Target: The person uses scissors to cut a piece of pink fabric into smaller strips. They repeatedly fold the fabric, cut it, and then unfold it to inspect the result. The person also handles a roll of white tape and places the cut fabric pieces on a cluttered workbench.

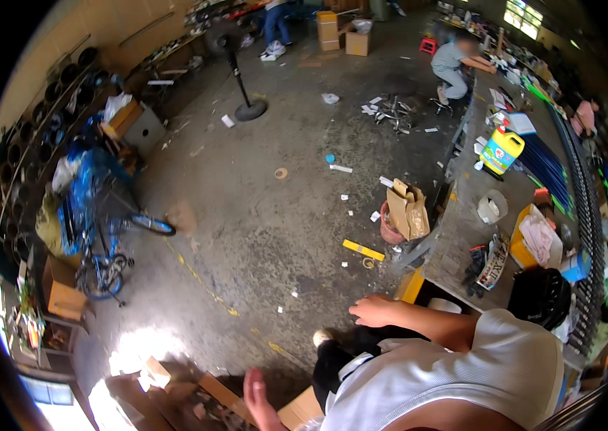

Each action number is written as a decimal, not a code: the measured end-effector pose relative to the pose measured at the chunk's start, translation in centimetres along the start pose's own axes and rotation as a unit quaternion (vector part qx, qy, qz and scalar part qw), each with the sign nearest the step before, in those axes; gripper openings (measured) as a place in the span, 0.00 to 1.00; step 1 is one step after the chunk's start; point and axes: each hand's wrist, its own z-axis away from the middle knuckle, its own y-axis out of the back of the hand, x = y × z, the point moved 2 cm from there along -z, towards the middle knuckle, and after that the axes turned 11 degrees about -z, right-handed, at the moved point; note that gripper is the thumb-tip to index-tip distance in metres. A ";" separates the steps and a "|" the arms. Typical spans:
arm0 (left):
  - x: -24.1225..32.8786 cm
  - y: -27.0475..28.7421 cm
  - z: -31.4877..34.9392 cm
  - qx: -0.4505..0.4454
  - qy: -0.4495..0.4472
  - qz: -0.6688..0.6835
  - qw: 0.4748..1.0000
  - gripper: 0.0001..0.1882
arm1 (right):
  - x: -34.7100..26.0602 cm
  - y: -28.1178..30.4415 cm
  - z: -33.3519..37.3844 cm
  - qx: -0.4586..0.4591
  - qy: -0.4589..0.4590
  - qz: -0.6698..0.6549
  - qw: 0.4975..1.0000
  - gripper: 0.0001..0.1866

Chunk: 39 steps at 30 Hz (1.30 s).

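Observation:
My left hand [259, 399] is raised at the lower edge, above cardboard on the floor. Its fingers are stretched out and nothing shows in it. My right hand [376, 311] hangs over my dark trousers, left of the yellow-edged corner of the workbench [444, 266]. Its fingers are loosely bent and apart from anything, with no object visible in them. On the near part of the bench are dark gloves [473, 276], a printed packet [494, 264], a black helmet-like object [539, 298] and a yellow bin [521, 241] with pale cloth.
Beside the bench stands a red bucket [390, 230] with a brown paper bag [408, 208]. A yellow jug [502, 151] stands on the bench; a person [451, 61] sits at its far end. At left are a blue bicycle [103, 266] and a pedestal fan [250, 109].

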 end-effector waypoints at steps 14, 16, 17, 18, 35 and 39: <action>39.3 -23.8 -11.6 -0.661 -0.247 0.378 0.600 0.03 | 7.0 5.8 -1.2 0.139 -0.167 -0.177 0.960 0.13; 40.8 -28.4 -12.9 -0.693 -0.245 0.383 0.559 0.06 | 9.9 6.9 -1.5 0.162 -0.193 -0.195 0.948 0.13; 41.2 -30.7 -13.7 -0.707 -0.251 0.384 0.538 0.08 | 11.7 7.2 -1.6 0.173 -0.210 -0.197 0.942 0.13; 41.5 -32.9 -14.5 -0.721 -0.254 0.383 0.519 0.09 | 13.4 7.6 -1.8 0.185 -0.229 -0.199 0.935 0.14; 48.1 -56.3 -25.7 -0.805 -0.281 0.409 0.326 0.38 | 29.1 21.0 -4.1 0.266 -0.384 -0.186 0.864 0.14; 48.4 -62.5 -30.5 -0.824 -0.258 0.439 0.246 0.45 | 30.7 20.9 -5.3 0.283 -0.430 -0.242 0.822 0.12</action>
